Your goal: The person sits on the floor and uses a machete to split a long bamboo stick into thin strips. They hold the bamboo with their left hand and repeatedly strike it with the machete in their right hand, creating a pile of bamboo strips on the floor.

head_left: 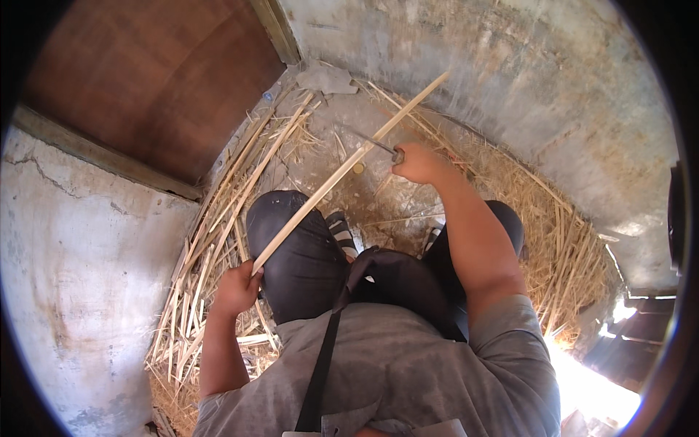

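Observation:
My left hand (238, 288) grips the near end of a long, pale split bamboo strip (326, 185), beside my left knee. The strip slants up and away to the right, over my left thigh, its far end in front of the wall. In my right hand (421, 163) is the handle of a knife (377, 144) with a narrow dark blade. The blade points away to the left and crosses the strip about two-thirds of the way along. Whether it cuts into the strip or only lies against it, I cannot tell.
Many split strips (218, 240) lie heaped along the left wall. Fine shavings and more strips (561, 262) cover the floor at right. A brown door panel (156, 80) stands at the far left, a stained plaster wall (495, 65) ahead. Bright light enters at the lower right.

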A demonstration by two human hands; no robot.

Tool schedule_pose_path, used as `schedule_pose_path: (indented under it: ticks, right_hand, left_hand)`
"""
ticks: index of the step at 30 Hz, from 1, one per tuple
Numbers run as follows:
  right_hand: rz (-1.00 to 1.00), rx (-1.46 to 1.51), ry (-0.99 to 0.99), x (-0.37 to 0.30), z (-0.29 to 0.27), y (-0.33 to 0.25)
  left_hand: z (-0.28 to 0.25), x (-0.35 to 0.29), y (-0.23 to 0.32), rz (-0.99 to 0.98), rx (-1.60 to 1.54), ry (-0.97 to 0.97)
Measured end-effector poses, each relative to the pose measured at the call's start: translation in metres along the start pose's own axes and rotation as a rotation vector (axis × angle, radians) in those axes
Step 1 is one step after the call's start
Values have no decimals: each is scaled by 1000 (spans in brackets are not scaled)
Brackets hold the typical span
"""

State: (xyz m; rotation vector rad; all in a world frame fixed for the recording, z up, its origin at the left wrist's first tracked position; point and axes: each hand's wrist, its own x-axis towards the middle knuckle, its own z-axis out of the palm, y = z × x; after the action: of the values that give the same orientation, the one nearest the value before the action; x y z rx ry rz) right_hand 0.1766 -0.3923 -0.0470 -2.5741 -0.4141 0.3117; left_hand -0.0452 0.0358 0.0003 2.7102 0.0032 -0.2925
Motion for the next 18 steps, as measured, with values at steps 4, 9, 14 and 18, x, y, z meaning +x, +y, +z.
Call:
schedule_pose_path:
  ticks: [4, 9, 14, 18]
  right_hand:
    - [47, -69, 47, -3, -3, -1]
    - [7, -64, -22, -14, -12, -35]
    - [-150, -70, -150, -12, -8, -53]
    - [95, 50, 108, 9, 7, 32]
  left_hand:
    - [-17, 4, 11, -67, 28, -118]
    - [-33, 3, 12, -175, -87, -299]
    - [-23, 3, 0, -128, -74, -219]
    - [-11, 0, 8, -140, -38, -129]
